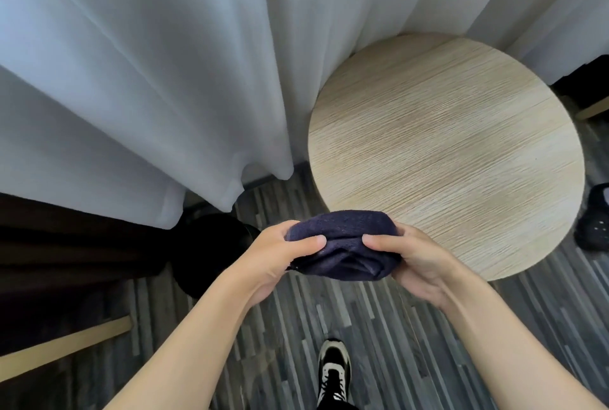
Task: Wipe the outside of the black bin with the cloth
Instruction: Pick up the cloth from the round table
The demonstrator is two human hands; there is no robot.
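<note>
1. A person stands over a striped grey floor (379,327), both bare forearms reaching forward into the centre of the view.
2. The left hand (280,258) grips the left end of a folded dark navy cloth (342,244), thumb pressed on top and fingers curled underneath.
3. The right hand (415,261) is closed on the cloth's right end in the same way, thumb on the upper face, fingers wrapped below.
4. The cloth is bunched into a thick, rounded bundle held between the two hands, above the floor and at the near edge of a round pale wood table (445,152); whether it touches the table cannot be told.
5. The black bin (211,248) sits on the floor to the left of the hands, in shadow just below the hem of a white curtain (148,80); the left hand covers part of its right side, and the cloth is not on it.
6. Dark furniture with a light wooden leg (66,343) fills the lower left, beside the bin.
7. One black-and-white shoe (333,373) shows at the bottom edge, between the forearms.
8. A dark shoe (593,221) lies at the right edge, beyond the table.
</note>
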